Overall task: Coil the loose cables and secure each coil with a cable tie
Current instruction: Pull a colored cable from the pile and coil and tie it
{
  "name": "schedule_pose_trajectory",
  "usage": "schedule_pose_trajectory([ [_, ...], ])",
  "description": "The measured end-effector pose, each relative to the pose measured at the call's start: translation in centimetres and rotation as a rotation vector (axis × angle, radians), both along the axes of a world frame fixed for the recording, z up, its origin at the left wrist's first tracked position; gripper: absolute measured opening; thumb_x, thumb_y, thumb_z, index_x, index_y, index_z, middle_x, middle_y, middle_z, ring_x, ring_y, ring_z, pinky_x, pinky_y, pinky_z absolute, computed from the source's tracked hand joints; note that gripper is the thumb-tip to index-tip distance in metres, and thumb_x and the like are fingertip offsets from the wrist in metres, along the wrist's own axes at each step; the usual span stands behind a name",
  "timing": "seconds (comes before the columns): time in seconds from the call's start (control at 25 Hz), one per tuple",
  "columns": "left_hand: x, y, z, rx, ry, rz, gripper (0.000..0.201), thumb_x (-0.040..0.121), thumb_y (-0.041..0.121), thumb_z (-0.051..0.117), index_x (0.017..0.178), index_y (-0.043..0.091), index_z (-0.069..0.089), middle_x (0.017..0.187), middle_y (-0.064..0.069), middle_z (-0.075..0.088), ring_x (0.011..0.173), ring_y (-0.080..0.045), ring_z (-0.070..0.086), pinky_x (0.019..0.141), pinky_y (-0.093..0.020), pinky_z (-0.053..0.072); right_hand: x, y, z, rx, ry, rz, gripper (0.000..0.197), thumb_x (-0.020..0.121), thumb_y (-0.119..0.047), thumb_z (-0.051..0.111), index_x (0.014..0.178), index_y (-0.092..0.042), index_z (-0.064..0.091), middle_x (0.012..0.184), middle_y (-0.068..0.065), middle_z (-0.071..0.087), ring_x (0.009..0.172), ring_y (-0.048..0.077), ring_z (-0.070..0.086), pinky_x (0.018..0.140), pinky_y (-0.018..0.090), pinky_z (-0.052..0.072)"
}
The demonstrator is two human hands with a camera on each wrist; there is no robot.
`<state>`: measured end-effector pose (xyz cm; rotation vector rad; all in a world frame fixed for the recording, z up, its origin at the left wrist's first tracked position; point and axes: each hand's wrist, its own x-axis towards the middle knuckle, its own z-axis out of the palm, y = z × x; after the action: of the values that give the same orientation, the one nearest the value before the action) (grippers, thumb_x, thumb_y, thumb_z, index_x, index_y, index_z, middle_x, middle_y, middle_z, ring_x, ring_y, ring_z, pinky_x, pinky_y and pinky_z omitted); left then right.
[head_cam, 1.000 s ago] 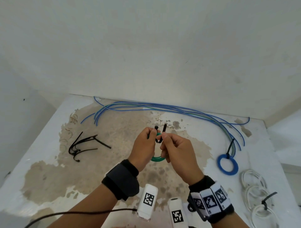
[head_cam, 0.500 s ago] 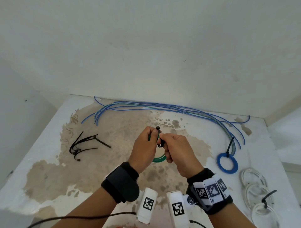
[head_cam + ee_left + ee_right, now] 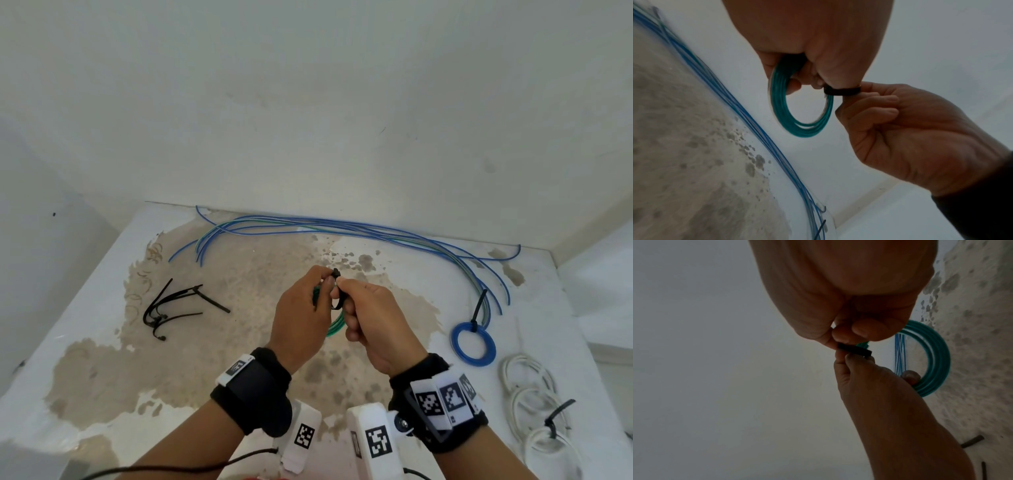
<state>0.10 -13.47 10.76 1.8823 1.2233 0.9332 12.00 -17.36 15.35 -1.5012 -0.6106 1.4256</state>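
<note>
I hold a small green cable coil (image 3: 335, 328) above the stained table. My left hand (image 3: 322, 284) grips the top of the green cable coil (image 3: 778, 97), its fingers curled through the ring. A black cable tie (image 3: 337, 303) loops around the coil. My right hand (image 3: 346, 291) pinches that black cable tie (image 3: 842, 91) between thumb and forefinger, right against my left thumb. In the right wrist view the black cable tie (image 3: 855, 351) sits between both hands' fingertips, with the green cable coil (image 3: 939, 356) behind. The tie's tail is hidden by the fingers.
Loose blue and green cables (image 3: 342, 229) run along the back wall. A tied blue coil (image 3: 474, 362) and white coils (image 3: 506, 371) lie at the right. Spare black cable ties (image 3: 171, 305) lie at the left. Walls enclose the table (image 3: 222, 359) at the back and on both sides.
The tie's two ends stood apart and upright; they have come together into a closed loop around the coil. Both hands have drawn closer together.
</note>
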Motion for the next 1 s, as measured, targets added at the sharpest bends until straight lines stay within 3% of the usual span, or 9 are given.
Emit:
schedule_pose_trajectory([
  [0.12, 0.2, -0.2, 0.2, 0.005, -0.005, -0.037, 0.016, 0.105, 0.018, 0.047, 0.101, 0.024, 0.061, 0.072, 0.011, 0.059, 0.06, -0.007, 0.051, 0.057, -0.014, 0.035, 0.5, 0.2, 0.0, -0.013, -0.002, 0.005, 0.032, 0.103, -0.028, 0.054, 0.077, -0.014, 0.066, 0.056, -0.004, 0.038, 0.044, 0.009, 0.033, 0.043, 0.023, 0.029],
  [0.24, 0.0, 0.0, 0.5, -0.104, -0.055, -0.073, 0.016, 0.106, 0.021, 0.047, 0.098, 0.023, 0.06, 0.069, 0.01, 0.057, 0.057, -0.006, 0.048, 0.057, -0.015, 0.034, 1.6, 0.7, -0.1, -0.029, -0.218, 0.034, 0.034, 0.099, -0.046, 0.058, 0.085, -0.015, 0.064, 0.064, -0.005, 0.045, 0.049, 0.009, 0.037, 0.046, 0.024, 0.031],
  [0.32, -0.1, 0.1, 0.8, -0.159, -0.055, -0.107, 0.017, 0.106, 0.022, 0.046, 0.097, 0.02, 0.061, 0.068, 0.011, 0.056, 0.057, -0.004, 0.047, 0.058, -0.013, 0.035, 2.5, 1.3, -0.1, -0.04, -0.303, 0.046, 0.032, 0.097, -0.049, 0.061, 0.089, -0.019, 0.066, 0.07, -0.008, 0.05, 0.054, 0.009, 0.039, 0.05, 0.023, 0.03],
  [0.44, -0.2, -0.2, 1.1, -0.203, -0.061, -0.143, 0.019, 0.106, 0.022, 0.046, 0.094, 0.02, 0.06, 0.07, 0.013, 0.057, 0.059, -0.002, 0.048, 0.06, -0.011, 0.037, 3.1, 2.1, 0.0, -0.075, -0.225, 0.105, 0.02, 0.097, -0.036, 0.065, 0.088, -0.018, 0.068, 0.076, -0.005, 0.051, 0.057, 0.009, 0.041, 0.047, 0.02, 0.028],
  [0.6, 0.0, -0.4, 1.5, -0.238, -0.089, -0.161, 0.022, 0.107, 0.024, 0.045, 0.088, 0.023, 0.056, 0.067, 0.017, 0.054, 0.057, -0.002, 0.046, 0.058, -0.013, 0.036, 3.2, 3.3, -0.2, -0.097, -0.148, 0.054, 0.008, 0.093, -0.023, 0.068, 0.09, -0.018, 0.065, 0.076, -0.004, 0.049, 0.058, 0.009, 0.04, 0.043, 0.02, 0.027],
  [0.8, 0.0, -0.7, 1.5, -0.279, -0.098, -0.193, 0.02, 0.106, 0.026, 0.045, 0.093, 0.02, 0.059, 0.075, 0.016, 0.059, 0.055, 0.001, 0.047, 0.057, -0.016, 0.039, 3.0, 4.7, -0.4, -0.079, -0.096, -0.077, 0.011, 0.094, -0.022, 0.069, 0.088, -0.014, 0.065, 0.078, -0.002, 0.05, 0.058, 0.009, 0.04, 0.038, 0.019, 0.027],
  [0.88, 0.0, -1.0, 1.6, -0.331, -0.11, -0.196, 0.02, 0.106, 0.027, 0.044, 0.095, 0.021, 0.06, 0.077, 0.016, 0.06, 0.053, 0.0, 0.045, 0.057, -0.023, 0.043, 3.0, 5.1, -0.5, -0.074, -0.079, -0.152, 0.012, 0.095, -0.021, 0.069, 0.086, -0.014, 0.064, 0.078, -0.001, 0.05, 0.058, 0.01, 0.038, 0.038, 0.019, 0.026],
  [1.0, 0.1, -0.6, 2.0, -0.469, -0.166, -0.209, 0.021, 0.107, 0.026, 0.041, 0.097, 0.019, 0.058, 0.067, 0.019, 0.053, 0.05, -0.005, 0.038, 0.051, -0.032, 0.046, 2.8, 5.1, -1.2, -0.097, -0.082, -0.151, 0.018, 0.096, -0.032, 0.068, 0.092, -0.014, 0.068, 0.085, -0.001, 0.055, 0.063, 0.011, 0.044, 0.044, 0.022, 0.031],
])
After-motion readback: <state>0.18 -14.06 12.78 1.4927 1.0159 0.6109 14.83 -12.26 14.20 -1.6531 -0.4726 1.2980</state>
